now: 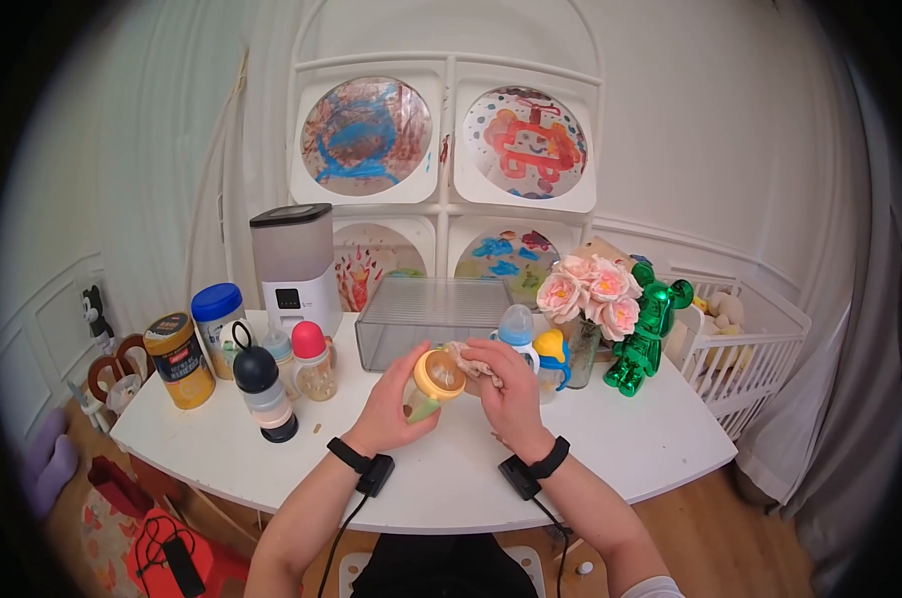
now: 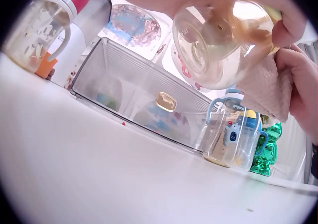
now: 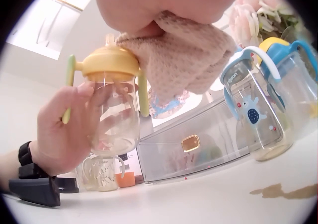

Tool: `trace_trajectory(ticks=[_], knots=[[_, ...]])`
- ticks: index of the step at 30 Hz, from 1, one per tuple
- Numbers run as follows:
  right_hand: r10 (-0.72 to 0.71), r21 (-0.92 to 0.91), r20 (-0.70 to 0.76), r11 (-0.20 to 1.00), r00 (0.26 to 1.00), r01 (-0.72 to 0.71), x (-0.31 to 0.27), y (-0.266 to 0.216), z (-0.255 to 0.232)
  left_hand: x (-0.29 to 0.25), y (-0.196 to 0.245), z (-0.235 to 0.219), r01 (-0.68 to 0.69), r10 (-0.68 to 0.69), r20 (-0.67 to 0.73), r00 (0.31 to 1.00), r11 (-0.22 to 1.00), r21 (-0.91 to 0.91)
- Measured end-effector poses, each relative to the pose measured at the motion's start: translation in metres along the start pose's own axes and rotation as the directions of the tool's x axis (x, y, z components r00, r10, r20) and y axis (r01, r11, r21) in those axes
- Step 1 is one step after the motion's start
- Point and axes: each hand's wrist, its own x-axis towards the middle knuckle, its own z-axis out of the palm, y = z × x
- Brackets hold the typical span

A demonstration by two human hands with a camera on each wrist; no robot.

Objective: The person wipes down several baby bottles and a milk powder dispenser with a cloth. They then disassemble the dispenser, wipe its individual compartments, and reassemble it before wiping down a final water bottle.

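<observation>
My left hand (image 1: pixel 391 404) grips a clear baby bottle (image 3: pixel 115 117) with a yellow collar and green side handles, held up off the table. The teat at its top shows in the right wrist view. My right hand (image 1: pixel 515 394) pinches a crumpled pinkish-beige cloth (image 3: pixel 179 57), which touches the bottle's yellow collar. In the left wrist view the bottle's clear base (image 2: pixel 213 45) faces the camera, with the cloth (image 2: pixel 268 87) beside it.
Behind the hands stands a clear lidded box (image 1: pixel 426 314). Left are a pink-topped bottle (image 1: pixel 314 369), a dark-topped container (image 1: pixel 263 394) and tins (image 1: pixel 182 364). Right are a blue-topped bottle (image 1: pixel 516 327), flowers (image 1: pixel 595 289) and a green bear figure (image 1: pixel 645 334). A brown stain (image 3: pixel 285 191) marks the tabletop.
</observation>
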Motion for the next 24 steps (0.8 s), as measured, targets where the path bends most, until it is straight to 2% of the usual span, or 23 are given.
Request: trace_trajectory(ticks=[1,3,4,6,7,9,10,12,13,15,16,18,22,24], knots=[[0.000,0.000,-0.002,1.000,1.000,0.000,0.000,0.000,-0.001,0.002,0.003,-0.004,-0.002,0.002,0.002,1.000,1.000,0.001],[0.126,-0.108,0.093,0.987,0.988,-0.115,0.001,0.000,-0.005,0.006,0.005,-0.011,-0.138,0.116,0.087,0.989,0.936,0.324],[0.126,-0.108,0.089,0.987,0.988,-0.117,0.000,0.001,-0.005,0.008,0.003,-0.012,-0.141,0.118,0.090,0.989,0.935,0.325],[0.256,-0.255,0.185,0.945,0.949,-0.205,-0.002,0.003,-0.006,0.010,-0.004,-0.011,-0.283,0.312,0.049,0.949,0.773,0.567],[0.257,-0.252,0.185,0.945,0.949,-0.207,-0.003,0.002,-0.006,0.009,-0.003,-0.010,-0.283,0.309,0.052,0.950,0.772,0.569],[0.352,-0.325,0.227,0.906,0.908,-0.270,-0.001,-0.002,-0.008,0.010,0.000,-0.007,-0.205,0.333,-0.037,0.942,0.659,0.724],[0.354,-0.326,0.227,0.906,0.907,-0.272,0.000,-0.003,-0.007,0.010,0.001,-0.007,-0.205,0.332,-0.036,0.942,0.660,0.723],[0.315,-0.238,0.032,0.924,0.949,-0.299,0.003,-0.005,-0.007,0.009,0.003,-0.007,-0.140,0.272,-0.017,0.962,0.546,0.826],[0.312,-0.240,0.045,0.926,0.949,-0.293,0.005,-0.007,-0.007,0.008,0.001,-0.006,-0.127,0.265,-0.028,0.964,0.548,0.826],[0.172,-0.265,-0.075,0.946,0.982,-0.186,0.010,-0.008,-0.008,0.007,-0.004,-0.003,-0.162,0.311,0.050,0.949,0.346,0.924],[0.173,-0.263,-0.064,0.947,0.983,-0.184,0.010,-0.007,-0.008,0.006,-0.002,-0.002,-0.153,0.304,0.043,0.952,0.348,0.925],[0.111,-0.399,-0.008,0.911,0.994,-0.105,0.007,-0.006,-0.009,0.006,0.003,0.000,-0.183,0.286,0.083,0.955,0.343,0.921],[0.081,-0.444,0.101,0.895,0.992,-0.028,0.000,-0.005,-0.004,0.006,-0.002,0.006,-0.171,0.258,0.094,0.961,0.292,0.941],[0.020,-0.410,0.093,0.912,0.995,0.020,0.000,-0.009,0.000,0.005,-0.008,0.007,-0.250,0.273,0.148,0.950,0.387,0.888]])
